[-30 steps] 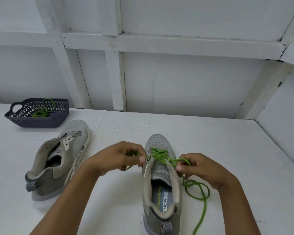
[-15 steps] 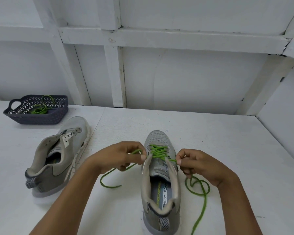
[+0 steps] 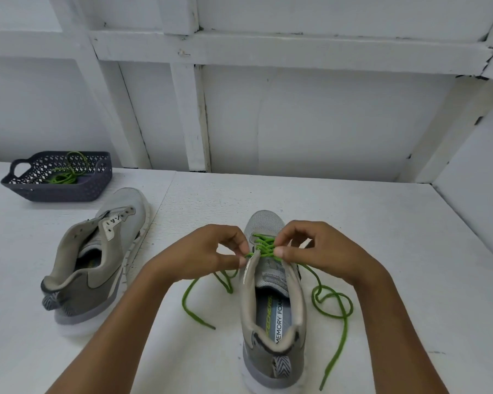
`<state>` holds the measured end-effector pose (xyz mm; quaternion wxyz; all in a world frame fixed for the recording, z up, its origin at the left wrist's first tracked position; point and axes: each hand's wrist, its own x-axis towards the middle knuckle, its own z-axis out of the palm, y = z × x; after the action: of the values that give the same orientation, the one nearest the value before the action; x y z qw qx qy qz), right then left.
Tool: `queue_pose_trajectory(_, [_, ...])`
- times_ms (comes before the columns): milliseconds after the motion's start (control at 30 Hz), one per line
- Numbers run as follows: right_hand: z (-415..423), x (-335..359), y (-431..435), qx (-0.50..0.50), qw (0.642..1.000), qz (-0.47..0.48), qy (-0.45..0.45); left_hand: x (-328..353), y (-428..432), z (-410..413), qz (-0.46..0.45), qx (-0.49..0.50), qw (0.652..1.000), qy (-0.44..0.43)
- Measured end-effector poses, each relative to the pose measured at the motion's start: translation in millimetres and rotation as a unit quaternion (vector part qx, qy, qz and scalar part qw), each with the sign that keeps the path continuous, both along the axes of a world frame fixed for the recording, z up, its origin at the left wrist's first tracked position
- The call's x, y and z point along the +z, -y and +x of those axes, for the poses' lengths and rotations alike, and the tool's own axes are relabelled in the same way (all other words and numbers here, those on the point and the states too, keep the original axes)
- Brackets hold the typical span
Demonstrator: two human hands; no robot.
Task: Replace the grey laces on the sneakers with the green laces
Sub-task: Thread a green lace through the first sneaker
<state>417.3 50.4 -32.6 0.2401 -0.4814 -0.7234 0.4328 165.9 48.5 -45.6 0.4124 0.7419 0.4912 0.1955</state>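
Note:
A grey sneaker (image 3: 272, 314) stands upright in front of me, toe pointing away, with a green lace (image 3: 264, 244) crossed through its eyelets. My left hand (image 3: 208, 253) pinches the lace at the sneaker's left eyelet edge. My right hand (image 3: 316, 248) pinches the crossed lace over the tongue. One loose lace end trails on the table to the left (image 3: 195, 304), the other loops on the right (image 3: 335, 307). A second grey sneaker (image 3: 97, 260) lies tilted at the left with no lace.
A dark perforated basket (image 3: 56, 177) sits at the back left of the white table (image 3: 353, 217) and holds another green lace (image 3: 66, 173). White wall panels close the back and the right side.
My right hand moved up and inward onto the crossed lace. The left loose end was pulled through and now trails on the table left of the sneaker.

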Motion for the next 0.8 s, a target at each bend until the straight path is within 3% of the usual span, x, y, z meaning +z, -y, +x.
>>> queue_pose_trajectory(133, [-18,13,-3,0.036,0.993,-0.005,0.111,-3,-1,5,0.043,0.003,0.999,-0.016])
queue_pose_trajectory(333, [-40,18,-6,0.019,0.971,0.052,0.234,-4,2,6,0.01,0.002,1.0,-0.004])
queue_pose_trajectory(567, [-38,18,-11,0.063,0.966,0.019,0.25,-2,7,6,0.013,0.004,0.998,0.054])
queue_pose_trajectory(700, [-31,12,-11,0.065,0.977,0.004,0.205,-4,1,2,0.036,0.009,0.999,0.024])
queue_pose_trajectory(800, [-22,8,-10,0.027,0.992,-0.014,0.122,-6,-1,0,0.01,0.025,1.0,0.015])
